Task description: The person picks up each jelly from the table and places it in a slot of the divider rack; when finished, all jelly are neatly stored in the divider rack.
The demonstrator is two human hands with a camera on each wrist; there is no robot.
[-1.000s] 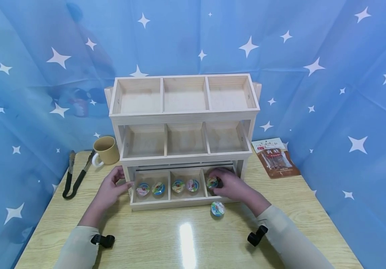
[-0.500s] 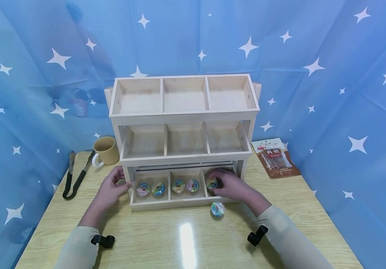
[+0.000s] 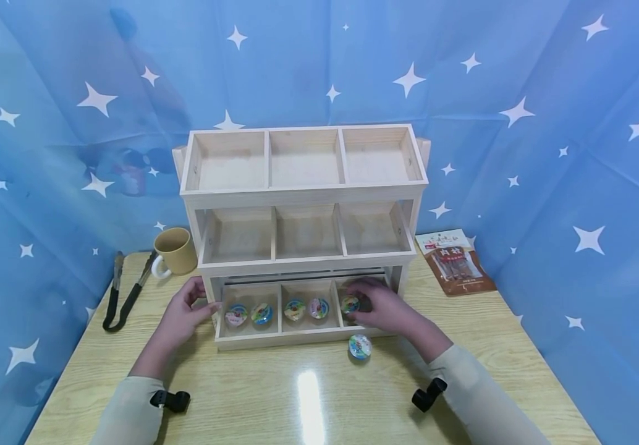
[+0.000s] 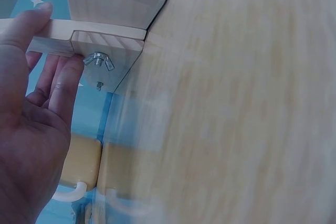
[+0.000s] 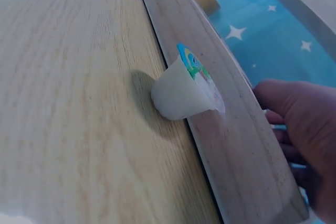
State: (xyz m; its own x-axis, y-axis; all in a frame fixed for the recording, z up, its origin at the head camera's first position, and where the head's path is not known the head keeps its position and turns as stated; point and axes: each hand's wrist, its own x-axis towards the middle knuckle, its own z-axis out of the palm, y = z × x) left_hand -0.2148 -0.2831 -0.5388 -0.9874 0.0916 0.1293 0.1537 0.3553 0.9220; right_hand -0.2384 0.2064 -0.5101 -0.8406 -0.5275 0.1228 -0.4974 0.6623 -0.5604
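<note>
A three-tier wooden rack [image 3: 304,196] stands on the table, each tier split into three compartments. My left hand [image 3: 184,313] grips the lower left side of the rack. In the left wrist view its thumb and fingers hold the wooden side near a wing nut [image 4: 98,60]. My right hand [image 3: 384,308] reaches into the bottom right compartment and holds a jelly cup [image 3: 350,303] between thumb and fingers; the right wrist view hides this cup. Another jelly cup [image 5: 181,92] lies tilted on the table against the rack's front board.
Pairs of jelly cups [image 3: 261,313] sit in the bottom left and middle compartments. A tan mug [image 3: 177,250] and black-handled tongs [image 3: 125,300] are at the left. A brown snack packet [image 3: 455,262] lies at the right. Blue starred cloth hangs behind.
The head view has tilted up very slightly. Both hands and the jelly cups stay almost exactly where they were.
</note>
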